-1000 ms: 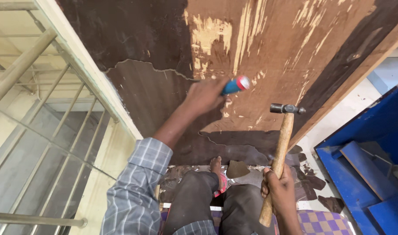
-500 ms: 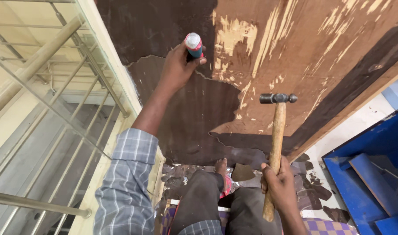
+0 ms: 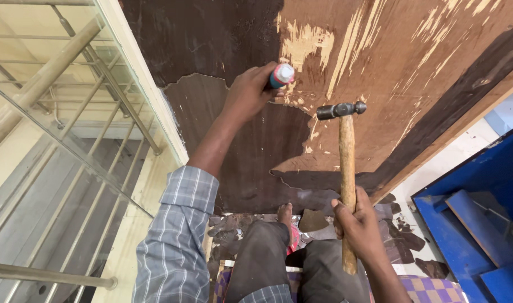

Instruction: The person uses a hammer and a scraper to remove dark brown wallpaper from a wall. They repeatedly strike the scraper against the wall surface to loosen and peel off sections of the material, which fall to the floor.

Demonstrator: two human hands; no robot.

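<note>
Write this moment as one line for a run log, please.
left hand: grips blue-handled tool against wooden board | right hand: grips hammer upright, head off board | veneer scraps: on floor

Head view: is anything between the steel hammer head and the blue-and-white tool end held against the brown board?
Nothing visible. The wooden-handled hammer in the right hand is raised, its head apart from the blue-handled tool gripped by the left hand; only bare peeling board shows between them.
</note>
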